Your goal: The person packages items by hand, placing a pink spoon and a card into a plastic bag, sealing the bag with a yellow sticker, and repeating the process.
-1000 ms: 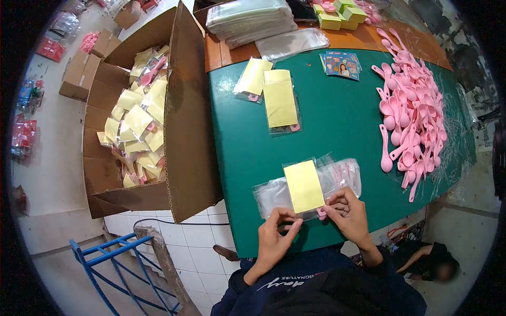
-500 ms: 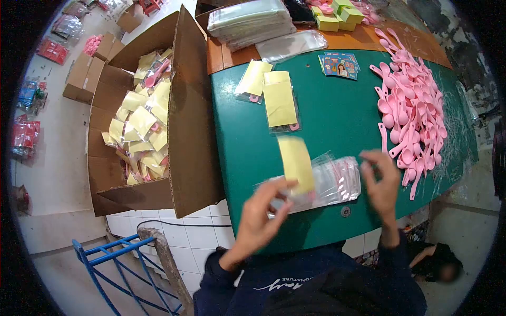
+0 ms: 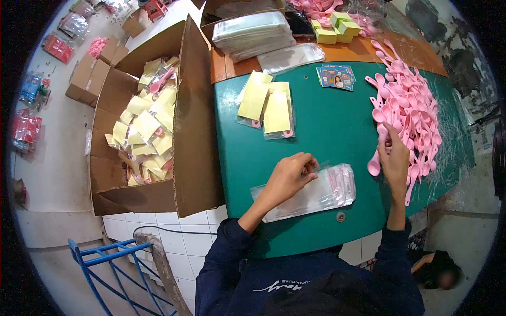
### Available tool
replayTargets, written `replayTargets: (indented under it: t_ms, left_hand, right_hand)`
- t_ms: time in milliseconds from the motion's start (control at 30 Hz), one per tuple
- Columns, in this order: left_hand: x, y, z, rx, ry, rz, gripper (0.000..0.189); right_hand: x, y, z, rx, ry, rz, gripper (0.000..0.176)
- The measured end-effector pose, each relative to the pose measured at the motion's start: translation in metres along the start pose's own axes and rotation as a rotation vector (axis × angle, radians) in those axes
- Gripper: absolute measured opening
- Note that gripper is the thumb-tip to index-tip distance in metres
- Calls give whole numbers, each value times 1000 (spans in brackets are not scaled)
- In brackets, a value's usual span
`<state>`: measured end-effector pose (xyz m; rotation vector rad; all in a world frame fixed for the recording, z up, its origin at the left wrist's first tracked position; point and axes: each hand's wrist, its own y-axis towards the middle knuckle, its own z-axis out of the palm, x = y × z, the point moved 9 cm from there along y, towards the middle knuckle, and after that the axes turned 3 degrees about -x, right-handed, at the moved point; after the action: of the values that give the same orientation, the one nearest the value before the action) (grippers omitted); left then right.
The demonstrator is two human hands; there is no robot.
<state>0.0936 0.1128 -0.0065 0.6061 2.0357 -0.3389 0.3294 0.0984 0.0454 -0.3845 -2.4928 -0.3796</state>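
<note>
My right hand is at the left edge of the heap of pink spoons, its fingers closed on a pink spoon whose bowl points down toward the table. My left hand is over the stack of clear plastic bags, fingers curled together near the upper edge; anything between them is too small to name. Beyond it, bagged packets with yellow cards lie overlapping on the green table.
A large cardboard box full of yellow-card packets stands left of the table. Small printed cards, yellow boxes and stacked plastic sleeves lie toward the back. A blue metal frame is at lower left. Another person is at lower right.
The yellow-card packet that was by my left hand has left it, and the packets further back now overlap more. My right hand has moved to the spoons and taken hold of one.
</note>
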Motion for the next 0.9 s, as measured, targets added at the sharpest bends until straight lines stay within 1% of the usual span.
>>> replayTargets:
  t_ms: [33, 133, 167, 267, 300, 367, 400, 467, 533, 567, 633, 667, 733, 833, 900]
  left_hand:
    - [-2, -1, -2, -20, -55, 1, 21]
    - [-2, -5, -7, -33, -154, -60, 18]
    - [0, -6, -7, -30, -176, -90, 17]
    - [2, -10, -8, -33, -213, -118, 15]
    - [0, -11, -10, -63, -200, -57, 14]
    - [-1, -12, -13, -120, -175, 66, 13]
    - [-2, -12, -16, -125, -167, 77, 14]
    - [-4, -13, -22, -135, -154, 95, 15]
    - [9, -13, -16, -104, -387, 21, 16]
    - [14, -13, -12, -87, -503, -16, 17]
    - [16, -15, -6, -9, -636, -161, 19]
    - [18, -16, -2, 30, -701, -235, 21]
    - [15, -16, -3, 39, -683, -218, 23]
    - [14, -16, -5, 31, -735, -235, 26]
    - [15, -16, -6, 14, -765, -259, 28]
  right_hand:
    - [13, -5, -9, -61, 44, -2, 33]
    - [47, -23, -14, -55, 354, -118, 34]
    - [52, -29, -9, -21, 487, -66, 32]
    - [61, -44, 6, 91, 556, -4, 31]
    - [65, -47, 9, 90, 524, -12, 30]
    - [66, -49, 13, 70, 326, -145, 29]
    - [69, -50, 14, 59, 226, -211, 28]
    - [69, -48, 9, 41, 196, -200, 27]
    - [66, -47, 5, 46, 211, -202, 26]
    - [61, -45, 1, 10, 317, -149, 25]
    - [50, -44, -2, -62, 530, -42, 24]
    - [53, -44, -2, -52, 638, -55, 23]
    - [58, -44, -3, -32, 854, -80, 22]
    - [63, -45, 3, 4, 779, -115, 22]
    - [62, -45, 2, -26, 792, -121, 22]
